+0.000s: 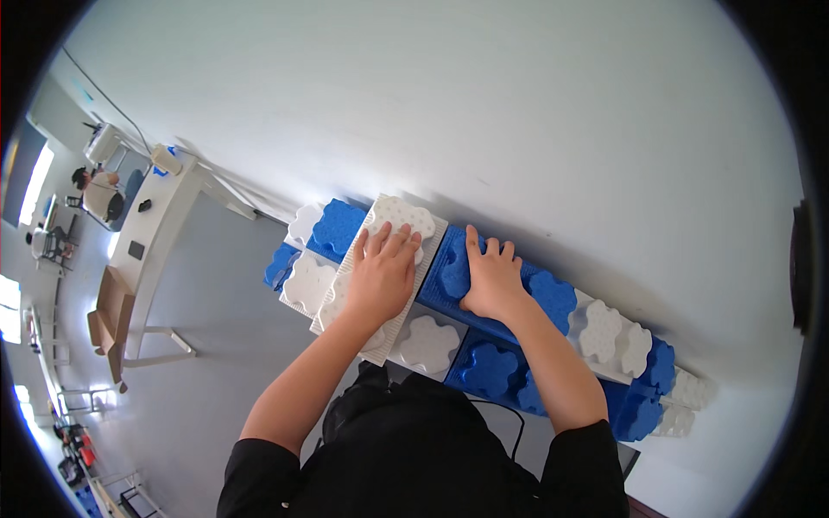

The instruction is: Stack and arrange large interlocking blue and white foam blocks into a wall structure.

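Note:
Large blue and white toy building blocks with flower-shaped studs form a long row below me. A white block [395, 211] lies crosswise over the row. My left hand [382, 274] rests on top of it, palm down, fingers stretched over a stud. Just to the right, my right hand [494, 281] lies over a blue block [440, 281]. Its fingers are spread toward the wall side, with the thumb apart near a stud. A white block [427, 344] and another blue block [490, 367] show on the near side of the row.
A pale wall [518, 104] runs close behind the blocks. More white blocks [604, 332] continue to the right. At left stands a long white table [164, 224] with an open cardboard box [112, 315] at its edge. A seated person [104, 194] is farther off.

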The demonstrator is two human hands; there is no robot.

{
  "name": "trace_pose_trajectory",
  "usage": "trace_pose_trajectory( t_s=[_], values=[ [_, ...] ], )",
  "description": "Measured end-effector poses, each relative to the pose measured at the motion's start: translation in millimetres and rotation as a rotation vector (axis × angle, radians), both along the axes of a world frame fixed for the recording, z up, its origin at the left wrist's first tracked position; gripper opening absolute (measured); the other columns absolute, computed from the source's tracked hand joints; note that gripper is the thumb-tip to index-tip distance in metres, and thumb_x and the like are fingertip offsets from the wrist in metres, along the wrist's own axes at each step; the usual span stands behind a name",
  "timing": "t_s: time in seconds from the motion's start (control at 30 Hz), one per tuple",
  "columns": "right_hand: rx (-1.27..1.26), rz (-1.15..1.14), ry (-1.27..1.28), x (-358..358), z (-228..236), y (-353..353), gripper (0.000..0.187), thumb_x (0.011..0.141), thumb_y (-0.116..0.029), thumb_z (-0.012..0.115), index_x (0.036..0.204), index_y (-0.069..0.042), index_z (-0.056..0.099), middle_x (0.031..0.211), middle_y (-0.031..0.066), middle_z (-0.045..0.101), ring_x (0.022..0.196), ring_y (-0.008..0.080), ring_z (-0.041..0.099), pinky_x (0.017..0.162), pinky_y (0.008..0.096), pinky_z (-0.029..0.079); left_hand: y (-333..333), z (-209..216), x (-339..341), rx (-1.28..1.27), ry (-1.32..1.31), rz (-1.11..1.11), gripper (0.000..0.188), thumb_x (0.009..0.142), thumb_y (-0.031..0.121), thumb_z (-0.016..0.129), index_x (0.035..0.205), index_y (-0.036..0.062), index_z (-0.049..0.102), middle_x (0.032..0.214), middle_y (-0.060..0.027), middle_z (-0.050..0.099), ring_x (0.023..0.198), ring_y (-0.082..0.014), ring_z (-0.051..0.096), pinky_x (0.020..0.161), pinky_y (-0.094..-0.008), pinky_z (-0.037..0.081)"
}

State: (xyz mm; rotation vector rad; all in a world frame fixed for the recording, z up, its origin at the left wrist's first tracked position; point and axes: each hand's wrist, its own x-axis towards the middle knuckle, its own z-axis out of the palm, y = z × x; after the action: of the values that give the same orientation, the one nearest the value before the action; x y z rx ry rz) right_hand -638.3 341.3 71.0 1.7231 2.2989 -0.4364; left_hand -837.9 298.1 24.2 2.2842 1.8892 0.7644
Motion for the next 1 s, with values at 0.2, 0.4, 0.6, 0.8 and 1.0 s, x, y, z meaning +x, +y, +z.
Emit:
trace_pose_trajectory(
  t_s=[0.2,0.4,0.6,0.8,1.0],
  values=[
    [-0.024,-0.011,-0.106,-6.8,12.6,-1.0,0.129,0.059,-0.023,0.094,0.163,-0.005,0.019,0.143,0.0308,0.047,0.131,0.0524,0.046,0.109,0.0624,0.042,1.8,-0.6,2.2,0.025,-0.001,-0.038,0.042,0.096,0.014,0.06,0.137,0.0125,0.064,0.143,-0.0089,0.06,0.142,-0.034,0.046,0.122,-0.058,0.025],
    [-0.01,0.047,-0.001,23.6,21.1,-8.7,0.136,0.056,-0.035,0.098,0.162,0.0,0.02,0.154,0.0346,0.036,0.142,0.0536,0.037,0.116,0.0606,0.035,2.1,-9.2,-4.6,-0.004,-0.014,-0.076,0.047,0.095,0.015,0.061,0.142,0.0069,0.06,0.148,-0.0146,0.054,0.144,-0.0397,0.042,0.124,-0.0593,0.019],
    [0.012,-0.109,-0.261,102.6,22.9,-49.0,0.149,0.049,-0.033,0.102,0.167,-0.014,0.012,0.161,0.035,0.025,0.15,0.0552,0.025,0.122,0.0679,0.02,-0.8,-10.4,-6.6,-0.031,0.079,-0.12,0.053,0.098,0.021,0.056,0.147,0.0021,0.053,0.156,-0.0169,0.047,0.15,-0.0423,0.032,0.124,-0.0631,0.015],
    [0.108,0.058,-0.011,130.7,6.1,-43.3,0.14,0.053,-0.027,0.099,0.166,-0.015,0.018,0.142,0.0276,0.048,0.136,0.0452,0.044,0.115,0.0598,0.035,-1.2,-11.1,-5.9,-0.012,0.12,-0.114,0.055,0.093,0.015,0.06,0.147,0.0035,0.054,0.154,-0.0163,0.047,0.149,-0.0429,0.034,0.124,-0.064,0.017],
    [0.002,0.035,-0.066,122.1,17.3,-36.2,0.124,0.055,-0.022,0.096,0.16,-0.014,0.03,0.139,0.0249,0.051,0.134,0.043,0.044,0.111,0.0581,0.037,-0.3,-6.8,-5.5,-0.016,0.157,-0.098,0.054,0.093,0.014,0.059,0.146,0.0036,0.055,0.153,-0.0163,0.048,0.147,-0.0428,0.036,0.123,-0.064,0.018]
  ],
)
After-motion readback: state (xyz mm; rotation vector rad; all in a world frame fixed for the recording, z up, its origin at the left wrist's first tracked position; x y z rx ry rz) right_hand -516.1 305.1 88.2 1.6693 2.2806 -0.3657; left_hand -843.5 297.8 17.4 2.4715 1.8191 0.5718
